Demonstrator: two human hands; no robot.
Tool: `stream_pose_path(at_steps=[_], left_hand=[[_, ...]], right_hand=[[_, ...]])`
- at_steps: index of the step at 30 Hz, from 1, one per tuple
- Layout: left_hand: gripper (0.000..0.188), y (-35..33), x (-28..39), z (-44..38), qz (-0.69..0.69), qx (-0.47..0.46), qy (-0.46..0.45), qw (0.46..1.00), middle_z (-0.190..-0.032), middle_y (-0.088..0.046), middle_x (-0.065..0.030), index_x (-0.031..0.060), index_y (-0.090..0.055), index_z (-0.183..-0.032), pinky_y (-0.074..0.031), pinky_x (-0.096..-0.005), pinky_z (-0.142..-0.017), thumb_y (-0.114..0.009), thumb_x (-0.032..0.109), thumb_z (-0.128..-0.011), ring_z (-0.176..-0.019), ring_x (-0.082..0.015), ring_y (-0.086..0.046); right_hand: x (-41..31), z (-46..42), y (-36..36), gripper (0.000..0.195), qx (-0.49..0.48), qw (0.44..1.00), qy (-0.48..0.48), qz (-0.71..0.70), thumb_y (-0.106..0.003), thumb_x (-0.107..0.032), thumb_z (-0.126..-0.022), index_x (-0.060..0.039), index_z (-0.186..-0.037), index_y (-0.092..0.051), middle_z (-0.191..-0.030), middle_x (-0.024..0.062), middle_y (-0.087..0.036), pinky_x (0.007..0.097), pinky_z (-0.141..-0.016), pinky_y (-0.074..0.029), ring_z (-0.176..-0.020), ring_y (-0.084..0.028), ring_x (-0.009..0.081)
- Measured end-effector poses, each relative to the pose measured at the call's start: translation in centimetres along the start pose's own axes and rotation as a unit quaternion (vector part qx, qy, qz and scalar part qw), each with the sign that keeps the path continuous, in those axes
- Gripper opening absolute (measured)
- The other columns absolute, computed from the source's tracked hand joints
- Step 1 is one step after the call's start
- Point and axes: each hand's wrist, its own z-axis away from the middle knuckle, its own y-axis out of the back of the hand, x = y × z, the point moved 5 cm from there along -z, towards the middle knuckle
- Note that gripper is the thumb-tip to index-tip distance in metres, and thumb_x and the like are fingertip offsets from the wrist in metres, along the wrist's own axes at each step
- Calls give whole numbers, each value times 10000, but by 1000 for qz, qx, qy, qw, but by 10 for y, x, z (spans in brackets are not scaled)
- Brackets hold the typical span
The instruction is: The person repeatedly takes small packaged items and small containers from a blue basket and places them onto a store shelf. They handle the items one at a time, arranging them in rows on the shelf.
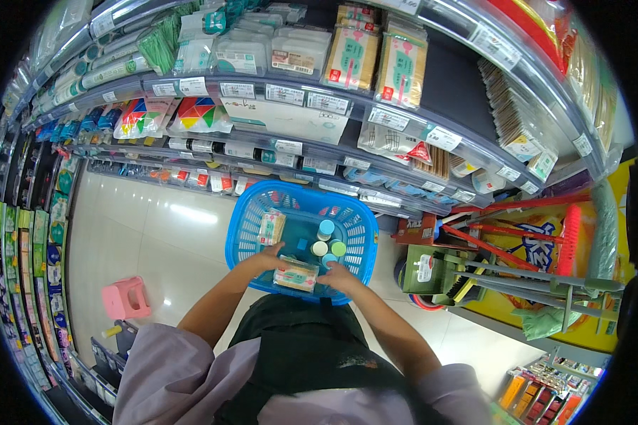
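Observation:
A blue plastic shopping basket (235,234) is right in front of my body. Over its near side, a clear pack of thin wooden sticks (296,277) lies between my two hands. My left hand (266,260) has its thumb at the pack's left end, with a finger stretched out towards a second, similar pack (270,228) in the basket's left part. At the right end of the near pack are the fingertips of my right hand (341,278). Several capped bottles (326,228) stand in the basket's right half, with blue, white and green caps. My fingers' undersides are hidden.
Shelves with price tags (284,94) curve across beyond the basket, bearing more stick packs (352,56) and plastic boxes (299,50). Brooms and dustpans (428,268) crowd the right side. A pink stool (125,298) stands on the tiled floor at left, near another stocked shelf (26,276).

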Motion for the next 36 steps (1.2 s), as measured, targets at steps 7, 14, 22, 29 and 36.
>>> stream_pose_path(at_steps=[7, 14, 22, 29, 36], left_hand=[[1137, -23, -27, -6, 156, -132, 80, 976, -1565, -145, -118, 196, -130, -1535, -286, -574, -1081, -846, 226, -652, -1395, -357, -260], [1045, -29, -45, -26, 134, -114, 65, 982, -1488, -302, -141, 70, -209, -1502, -406, -501, -1007, -851, 213, -691, -1314, -334, -374], [888, -22, 18, 13, 206, -78, 45, 975, -1274, -512, -137, 11, -367, -1392, -485, -376, -902, -808, 412, -734, -1149, -249, -527], [711, -65, 49, -41, 272, -72, -25, 959, -1229, -545, -111, 24, -454, -1297, -442, -340, -924, -743, 445, -801, -1081, -204, -536], [545, -88, 23, -78, 304, -8, 27, 952, -1132, -615, -80, 33, -550, -1238, -433, -338, -926, -718, 363, -839, -1067, -186, -559]], right_hand=[[48, -53, -59, 981, -16, 972, -63, -224, -819, -184, -678, -42, -1450, -230, -1339, 149, -471, 452, -935, -417, -1208, -462, 297], [41, -51, -65, 776, -15, 965, -60, -255, -775, -86, -731, -36, -1384, -357, -1290, 141, -530, 387, -972, -411, -1177, -511, 263], [-20, -19, 16, 697, 65, 982, 13, -175, -800, -214, -737, 18, -1313, -482, -1199, 178, -602, 334, -925, -453, -1086, -585, 254], [-38, -83, 95, 671, 86, 980, 159, 82, -796, -329, -673, 11, -1213, -591, -1134, 188, -650, 369, -879, -494, -1031, -634, 311], [-28, -107, 85, 685, 32, 976, 169, 132, -777, -348, -687, -8, -1246, -571, -1199, 206, -616, 395, -921, -476, -1109, -591, 351]])
